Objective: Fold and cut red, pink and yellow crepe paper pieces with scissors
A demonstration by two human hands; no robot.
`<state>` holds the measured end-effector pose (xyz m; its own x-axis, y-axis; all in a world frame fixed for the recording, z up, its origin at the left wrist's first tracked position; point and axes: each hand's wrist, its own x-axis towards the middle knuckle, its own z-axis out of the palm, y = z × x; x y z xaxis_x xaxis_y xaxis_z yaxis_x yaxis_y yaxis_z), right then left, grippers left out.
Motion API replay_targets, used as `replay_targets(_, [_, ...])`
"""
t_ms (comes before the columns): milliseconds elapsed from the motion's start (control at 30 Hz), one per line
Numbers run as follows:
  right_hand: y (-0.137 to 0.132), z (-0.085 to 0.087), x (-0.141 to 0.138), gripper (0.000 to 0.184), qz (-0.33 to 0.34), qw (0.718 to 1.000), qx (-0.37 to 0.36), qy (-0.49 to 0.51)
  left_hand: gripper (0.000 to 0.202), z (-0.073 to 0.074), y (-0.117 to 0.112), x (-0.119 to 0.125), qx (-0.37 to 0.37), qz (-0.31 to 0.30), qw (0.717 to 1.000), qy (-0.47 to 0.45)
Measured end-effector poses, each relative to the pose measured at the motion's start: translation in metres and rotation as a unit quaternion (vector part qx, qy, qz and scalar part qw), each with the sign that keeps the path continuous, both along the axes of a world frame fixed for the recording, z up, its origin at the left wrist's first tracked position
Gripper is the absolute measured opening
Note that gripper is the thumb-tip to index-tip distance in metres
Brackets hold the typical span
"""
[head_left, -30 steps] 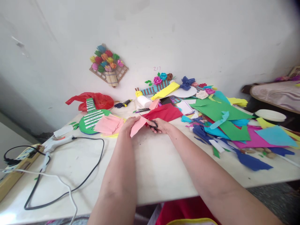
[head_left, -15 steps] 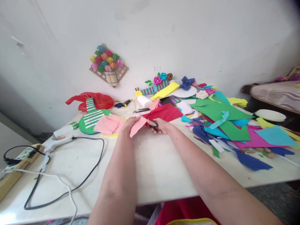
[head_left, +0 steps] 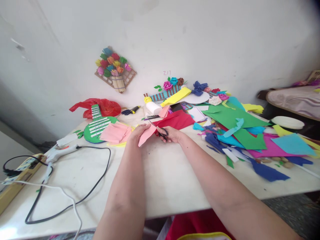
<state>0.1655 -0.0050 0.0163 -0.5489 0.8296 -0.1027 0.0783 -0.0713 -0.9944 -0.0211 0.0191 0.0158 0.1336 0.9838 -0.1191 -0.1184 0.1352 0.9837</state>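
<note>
My left hand (head_left: 136,132) pinches a small pink paper piece (head_left: 146,134) and holds it just above the white table (head_left: 162,180). Beside it, my right hand (head_left: 173,134) is closed on black-handled scissors (head_left: 160,131), whose blades reach into the upper edge of the pink piece. A stack of pink paper squares (head_left: 115,132) lies just left of my left hand. A red paper sheet (head_left: 176,119) lies right behind both hands.
A glue gun (head_left: 58,153) with a black cable (head_left: 75,200) lies at left. A green paper guitar (head_left: 98,125) and a red plastic bag (head_left: 105,106) sit behind it. Coloured paper sheets and scraps (head_left: 240,133) cover the right side. Paper flower crafts (head_left: 172,88) stand against the wall.
</note>
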Motion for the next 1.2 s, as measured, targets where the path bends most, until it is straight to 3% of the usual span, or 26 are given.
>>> replay_targets(433, [0.0036, -0.0039, -0.0075, 0.037, -0.043, 0.999, 0.002, -0.019, 0.024, 0.0044, -0.0045, 0.0032, -0.001, 0.001, 1.000, -0.006])
replay_targets(667, [0.0037, 0.0008, -0.0016, 0.037, -0.119, 0.993, 0.003, 0.010, 0.025, 0.0024, -0.0028, 0.0004, -0.018, 0.037, 0.999, -0.001])
replay_targets(800, [0.0048, -0.0010, 0.0009, 0.039, -0.103, 0.994, 0.006, 0.030, 0.024, 0.0052, -0.0067, 0.0020, -0.016, 0.022, 1.000, 0.010])
replay_targets(1033, [0.0083, -0.0016, 0.0021, 0.042, -0.159, 0.985, 0.016, 0.059, 0.036, 0.0035, -0.0011, 0.0023, 0.103, 0.012, 0.994, -0.017])
replay_targets(1200, [0.0086, -0.0004, -0.0017, 0.038, -0.181, 0.979, 0.056, 0.073, 0.038, 0.0062, 0.0013, 0.0065, 0.137, 0.014, 0.991, -0.002])
